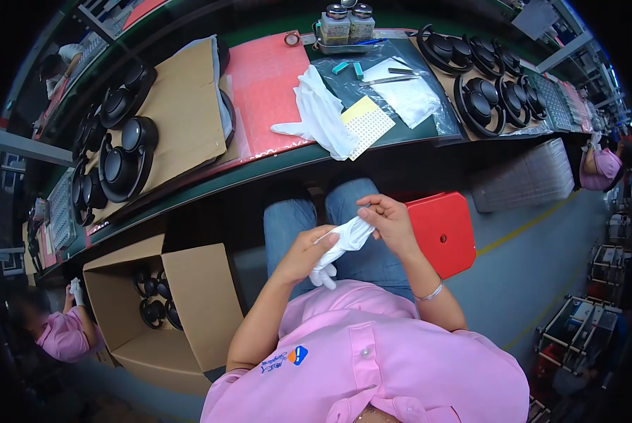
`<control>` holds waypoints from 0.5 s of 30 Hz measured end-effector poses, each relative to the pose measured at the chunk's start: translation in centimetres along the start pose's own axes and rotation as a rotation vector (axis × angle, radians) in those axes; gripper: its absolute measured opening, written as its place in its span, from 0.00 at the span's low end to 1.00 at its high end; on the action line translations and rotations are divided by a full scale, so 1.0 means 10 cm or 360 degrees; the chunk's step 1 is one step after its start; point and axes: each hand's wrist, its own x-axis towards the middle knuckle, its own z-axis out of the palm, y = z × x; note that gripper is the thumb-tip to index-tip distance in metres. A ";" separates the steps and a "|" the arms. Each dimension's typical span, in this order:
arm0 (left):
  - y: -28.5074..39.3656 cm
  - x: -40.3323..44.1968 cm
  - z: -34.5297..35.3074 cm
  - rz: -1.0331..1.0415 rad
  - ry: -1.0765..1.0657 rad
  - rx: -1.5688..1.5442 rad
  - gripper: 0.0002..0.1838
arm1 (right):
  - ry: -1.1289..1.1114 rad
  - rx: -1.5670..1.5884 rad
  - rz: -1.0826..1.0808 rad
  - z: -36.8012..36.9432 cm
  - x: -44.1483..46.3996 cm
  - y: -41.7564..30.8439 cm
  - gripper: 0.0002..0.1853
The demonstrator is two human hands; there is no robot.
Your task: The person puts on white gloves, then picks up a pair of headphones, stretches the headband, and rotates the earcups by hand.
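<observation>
Basically, the left hand has its thumb pressed against the fingers with a bunched white glove between them, while the right hand pinches the glove's far right end by the fingertips. It's all up over the blue jeans, just short of the worktop. A spare glove lies at the near edge up there, partly on a red mat and touching a yellow dotted sheet. Black over-ear headphones sit on cardboard far left, more far right. Open carton near left, red stool right of the knees.
</observation>
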 end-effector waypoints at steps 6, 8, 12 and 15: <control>-0.01 -0.06 -0.06 0.0401 0.0410 0.0437 0.21 | 0.0293 -0.0224 -0.0283 0.05 0.07 0.04 0.09; 0.03 -0.09 0.02 0.0410 0.0410 0.0443 0.22 | 0.0236 -0.0173 -0.0309 0.13 0.01 0.01 0.09; 0.02 -0.06 0.14 0.0514 0.0348 0.0316 0.24 | -0.0348 -0.0479 -0.0124 0.25 0.01 0.20 0.09; -0.01 -0.06 0.11 0.0651 0.0319 0.0069 0.23 | -0.0195 0.0313 0.0364 0.25 0.03 0.23 0.07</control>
